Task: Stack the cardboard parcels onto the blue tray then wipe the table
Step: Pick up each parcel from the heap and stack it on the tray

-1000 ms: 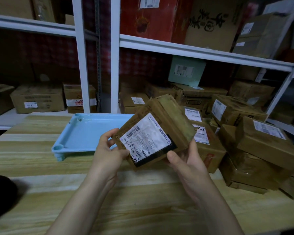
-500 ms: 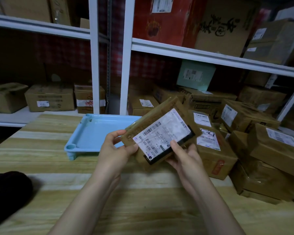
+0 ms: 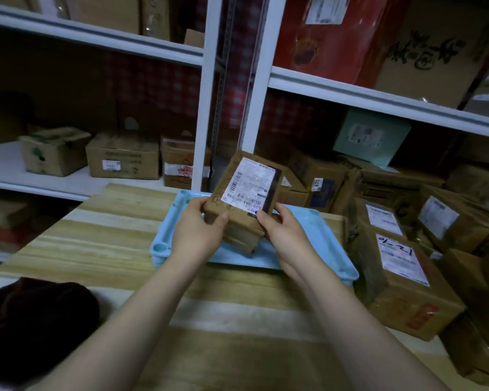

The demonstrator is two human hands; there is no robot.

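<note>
A cardboard parcel (image 3: 246,198) is held between both hands, over the blue tray (image 3: 167,230). It is gripped on its near left edge by the left hand (image 3: 196,235), whose thumb is pressed against the near face while the other fingers (image 3: 198,203) are curled round the far side. The near right corner is clasped by the right hand (image 3: 287,235), with the thumb laid on the labelled face and the remaining fingers tucked behind, where they are hidden. The parcel is tilted, so that its white shipping label is turned up and towards the camera just beyond the fingertips. Its lower edge is seen low over the tray floor, directly below the fingers; whether it touches the floor cannot be told. The tray is set on the wooden table (image 3: 110,235), its floor spread beneath both hands and its rim reaching out on either side of them. To the right of the right-hand fingers, just beside the tray, a pile of labelled parcels (image 3: 401,277) is heaped on the table. Well to the left of and nearer than the left-hand fingers, a dark cloth (image 3: 34,320) is lying at the table's edge. Beyond the fingertips, white shelving (image 3: 229,108) loaded with boxes is seen.
</note>
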